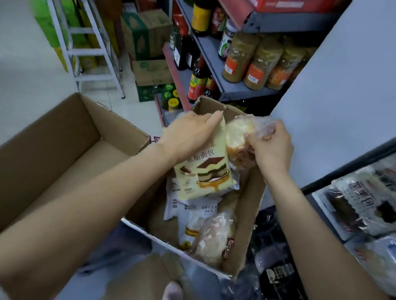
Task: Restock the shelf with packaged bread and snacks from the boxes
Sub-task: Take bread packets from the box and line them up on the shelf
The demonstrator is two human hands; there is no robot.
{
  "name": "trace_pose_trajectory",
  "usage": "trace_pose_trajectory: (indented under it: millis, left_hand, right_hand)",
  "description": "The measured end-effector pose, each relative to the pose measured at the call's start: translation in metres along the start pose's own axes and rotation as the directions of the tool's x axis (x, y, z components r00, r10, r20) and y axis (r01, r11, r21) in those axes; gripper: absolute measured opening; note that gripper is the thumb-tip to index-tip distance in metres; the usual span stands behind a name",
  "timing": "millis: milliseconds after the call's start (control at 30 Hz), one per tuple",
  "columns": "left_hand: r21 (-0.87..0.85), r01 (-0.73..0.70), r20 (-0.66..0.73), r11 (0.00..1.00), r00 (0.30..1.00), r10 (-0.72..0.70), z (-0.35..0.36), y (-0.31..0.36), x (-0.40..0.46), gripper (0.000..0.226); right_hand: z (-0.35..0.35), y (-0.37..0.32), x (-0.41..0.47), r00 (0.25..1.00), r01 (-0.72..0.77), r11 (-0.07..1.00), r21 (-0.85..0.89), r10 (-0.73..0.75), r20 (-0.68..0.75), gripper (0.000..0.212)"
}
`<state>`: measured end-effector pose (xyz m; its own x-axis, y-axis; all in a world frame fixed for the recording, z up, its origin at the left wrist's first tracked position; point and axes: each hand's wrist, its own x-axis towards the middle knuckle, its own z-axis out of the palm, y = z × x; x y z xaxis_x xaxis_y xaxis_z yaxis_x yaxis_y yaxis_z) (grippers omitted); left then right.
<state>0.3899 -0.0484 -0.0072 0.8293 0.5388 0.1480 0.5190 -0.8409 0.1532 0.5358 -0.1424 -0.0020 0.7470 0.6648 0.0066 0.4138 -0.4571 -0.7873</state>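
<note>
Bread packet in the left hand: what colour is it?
Pale yellow, with a brown layered-cake picture on the packet, held by the left hand; head view.

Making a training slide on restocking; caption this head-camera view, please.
Left hand lifts a yellow bread packet, right hand a clear-wrapped bun, from the box.
</note>
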Motion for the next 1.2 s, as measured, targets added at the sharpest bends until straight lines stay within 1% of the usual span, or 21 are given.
trace_pose_trajectory:
  millis: [67, 100, 133, 200, 267, 333, 400, 467, 533, 567, 633, 700, 800, 867, 933, 1000, 1033, 1100, 1133, 1167, 1200]
  left_hand:
    - [0.031, 0.035, -0.01, 0.999, 0.999, -0.034, -0.03, 0.012, -0.013, 0.018]
    - [0.053, 0.037, -0.005, 0.998, 0.999, -0.037, -0.044, 0.017, -0.021, 0.021]
    - [0.07, 0.016, 0.004, 0.997, 1.0, -0.016, -0.058, 0.022, -0.03, 0.027]
    - [0.095, -0.079, 0.021, 0.992, 0.997, 0.077, -0.086, 0.033, -0.052, 0.042]
    - [0.143, -0.148, 0.021, 0.979, 0.989, 0.146, -0.113, 0.045, -0.077, 0.05]
    - [0.204, -0.192, 0.005, 0.96, 0.981, 0.195, -0.139, 0.06, -0.102, 0.051]
    - [0.283, -0.236, -0.017, 0.929, 0.968, 0.251, -0.163, 0.083, -0.129, 0.046]
    - [0.311, -0.279, -0.026, 0.909, 0.953, 0.301, -0.189, 0.113, -0.156, 0.042]
    - [0.333, -0.33, 0.002, 0.883, 0.937, 0.35, -0.211, 0.147, -0.181, 0.04]
    - [0.352, -0.363, 0.009, 0.863, 0.923, 0.385, -0.221, 0.163, -0.192, 0.034]
    - [0.349, -0.419, -0.003, 0.838, 0.894, 0.448, -0.238, 0.195, -0.211, 0.025]
    - [0.28, -0.474, -0.038, 0.835, 0.864, 0.503, -0.253, 0.227, -0.227, 0.023]
    - [0.183, -0.586, -0.164, 0.789, 0.773, 0.612, -0.273, 0.282, -0.247, 0.016]
    - [0.139, -0.665, -0.258, 0.734, 0.691, 0.675, -0.281, 0.321, -0.26, 0.018]
    - [0.103, -0.727, -0.317, 0.679, 0.623, 0.715, -0.284, 0.361, -0.273, 0.014]
    - [0.065, -0.771, -0.371, 0.634, 0.571, 0.732, -0.286, 0.402, -0.288, 0.011]
    - [0.053, -0.786, -0.385, 0.616, 0.553, 0.739, -0.285, 0.422, -0.294, 0.013]
    - [0.042, -0.816, -0.41, 0.577, 0.513, 0.754, -0.285, 0.463, -0.307, 0.018]
    - [0.046, -0.828, -0.425, 0.559, 0.49, 0.761, -0.284, 0.485, -0.314, 0.02]
    - [0.052, -0.836, -0.436, 0.547, 0.473, 0.766, -0.283, 0.507, -0.321, 0.021]
    - [0.054, -0.841, -0.44, 0.539, 0.464, 0.769, -0.282, 0.53, -0.33, 0.022]
  right_hand:
    - [-0.011, -0.016, -0.019, 1.0, 0.018, 1.0, 0.024, -0.018, -0.01, 0.031]
    - [-0.016, -0.023, -0.03, 0.999, 0.032, 0.999, 0.041, -0.031, -0.012, 0.027]
    - [-0.022, -0.03, -0.043, 0.998, 0.058, 0.997, 0.044, -0.057, -0.02, 0.022]
    - [-0.038, -0.046, -0.074, 0.989, 0.139, 0.99, 0.011, -0.138, -0.054, 0.015]
    - [-0.056, -0.064, -0.113, 0.964, 0.236, 0.971, -0.038, -0.239, -0.117, 0.016]
    - [-0.078, -0.081, -0.156, 0.936, 0.295, 0.952, -0.08, -0.305, -0.175, 0.02]
    - [-0.1, -0.094, -0.199, 0.919, 0.314, 0.943, -0.11, -0.331, -0.213, 0.023]
    - [-0.124, -0.1, -0.238, 0.913, 0.302, 0.949, -0.087, -0.314, -0.261, 0.027]
    - [-0.15, -0.103, -0.278, 0.9, 0.281, 0.957, -0.072, -0.289, -0.328, 0.03]
    - [-0.164, -0.104, -0.297, 0.888, 0.262, 0.961, -0.082, -0.274, -0.37, 0.031]
    - [-0.195, -0.105, -0.333, 0.85, 0.206, 0.973, -0.106, -0.231, -0.473, 0.033]
    - [-0.231, -0.103, -0.367, 0.788, 0.147, 0.983, -0.111, -0.184, -0.587, 0.036]
    - [-0.288, -0.088, -0.412, 0.682, 0.095, 0.993, -0.068, -0.115, -0.723, 0.038]
    - [-0.325, -0.073, -0.442, 0.641, 0.102, 0.994, -0.029, -0.088, -0.763, 0.041]
    - [-0.36, -0.054, -0.473, 0.658, 0.105, 0.994, 0.034, -0.044, -0.751, 0.042]
    - [-0.395, -0.029, -0.508, 0.732, 0.046, 0.996, 0.077, 0.019, -0.681, 0.041]
    - [-0.412, -0.016, -0.526, 0.775, 0.011, 0.998, 0.061, 0.03, -0.631, 0.047]
    - [-0.445, 0.009, -0.563, 0.851, -0.024, 0.999, 0.036, 0.04, -0.524, 0.076]
    - [-0.462, 0.02, -0.58, 0.869, -0.048, 0.998, 0.039, 0.06, -0.491, 0.09]
    - [-0.479, 0.029, -0.597, 0.874, -0.078, 0.997, 0.026, 0.081, -0.48, 0.097]
    - [-0.497, 0.038, -0.611, 0.869, -0.112, 0.994, 0.0, 0.098, -0.485, 0.091]
